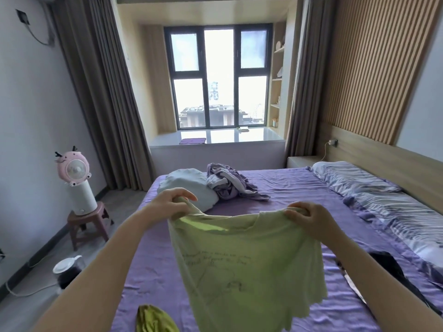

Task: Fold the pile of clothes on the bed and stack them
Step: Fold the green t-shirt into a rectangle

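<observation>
A pale green T-shirt [244, 267] with thin dark line print hangs spread in the air over the purple bed [299, 188]. My left hand [172, 202] grips its upper left corner and my right hand [309, 218] grips its upper right corner, both at shoulder height of the shirt. An olive green garment [154, 319] lies crumpled on the sheet at the near edge. A dark garment [393, 271] lies on the bed at the right. A crumpled lilac and white garment [230, 185] lies further back.
A light blue pillow [189, 188] sits beside the lilac garment. A striped duvet [393, 207] runs along the right side by the headboard. Left of the bed a pink fan [74, 171] stands on a white cylinder on a stool [86, 224]; a kettle-like pot [68, 269] sits on the floor.
</observation>
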A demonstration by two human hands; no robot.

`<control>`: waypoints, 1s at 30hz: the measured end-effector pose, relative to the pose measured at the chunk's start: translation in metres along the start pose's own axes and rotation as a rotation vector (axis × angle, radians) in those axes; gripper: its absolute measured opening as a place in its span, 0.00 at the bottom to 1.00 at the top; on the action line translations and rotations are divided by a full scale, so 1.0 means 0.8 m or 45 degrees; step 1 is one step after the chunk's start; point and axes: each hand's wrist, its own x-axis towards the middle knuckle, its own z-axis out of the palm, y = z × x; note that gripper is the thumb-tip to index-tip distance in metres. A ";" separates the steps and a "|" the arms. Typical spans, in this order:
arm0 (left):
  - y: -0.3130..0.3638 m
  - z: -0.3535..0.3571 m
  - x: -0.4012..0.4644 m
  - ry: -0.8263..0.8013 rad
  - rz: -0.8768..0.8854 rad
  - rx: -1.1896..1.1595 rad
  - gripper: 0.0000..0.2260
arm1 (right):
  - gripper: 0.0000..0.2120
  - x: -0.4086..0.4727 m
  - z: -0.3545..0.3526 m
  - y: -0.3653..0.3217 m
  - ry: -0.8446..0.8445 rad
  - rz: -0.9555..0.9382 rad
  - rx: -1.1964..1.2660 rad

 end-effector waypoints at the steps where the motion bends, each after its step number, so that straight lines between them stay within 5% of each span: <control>1: -0.003 -0.002 -0.002 0.008 0.008 -0.036 0.12 | 0.04 -0.001 0.000 0.001 0.002 0.001 0.012; 9: -0.024 -0.005 -0.001 0.237 0.151 -0.164 0.02 | 0.04 -0.013 -0.001 -0.007 0.347 0.208 0.798; 15: -0.040 0.006 -0.002 0.264 0.172 0.058 0.08 | 0.05 -0.005 -0.005 -0.018 0.494 0.178 0.488; 19: -0.040 0.030 -0.011 0.224 0.126 -0.189 0.14 | 0.04 -0.004 -0.010 -0.017 0.546 0.167 0.313; 24: -0.032 0.045 -0.028 -0.032 0.174 -0.366 0.19 | 0.08 -0.004 -0.029 -0.003 0.571 0.223 0.192; 30: -0.014 0.044 -0.037 -0.349 0.042 -0.314 0.13 | 0.05 -0.010 -0.046 0.014 0.587 0.266 0.214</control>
